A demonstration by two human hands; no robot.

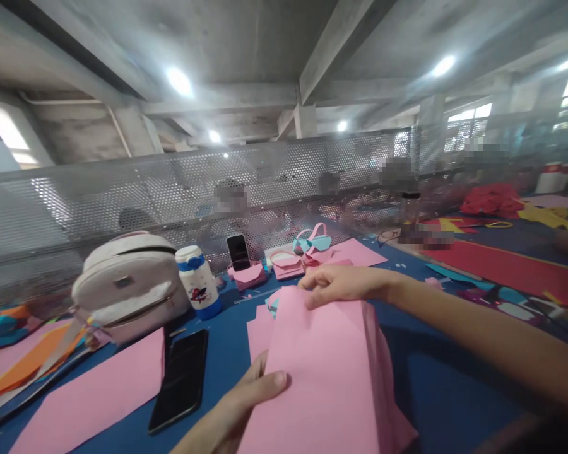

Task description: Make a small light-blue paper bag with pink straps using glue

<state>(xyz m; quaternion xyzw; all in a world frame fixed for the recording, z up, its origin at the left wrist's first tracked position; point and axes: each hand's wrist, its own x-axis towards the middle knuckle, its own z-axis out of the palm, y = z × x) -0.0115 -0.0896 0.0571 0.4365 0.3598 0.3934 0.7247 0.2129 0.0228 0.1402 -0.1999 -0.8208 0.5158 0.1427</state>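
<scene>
A pink folded paper piece with several layers [322,366] fills the middle of the view, tilted up off the blue table. My left hand [255,391] grips its left edge, thumb on the front face and the other fingers hidden behind. At the top edge, my right hand [329,284] is closed over the paper with bent fingers. Behind the held piece, more pink paper [260,334] and a bit of light blue show. Small pink paper bags [288,265] stand just beyond my right hand, one near them with light blue parts [312,243].
On the left are a white backpack [127,284], a bottle with a blue lid [199,284], a black phone [180,381] and a pink sheet [99,391]. Another phone [238,252] stands upright behind. A perforated metal screen [170,195] borders the table; red paper [511,265] lies right.
</scene>
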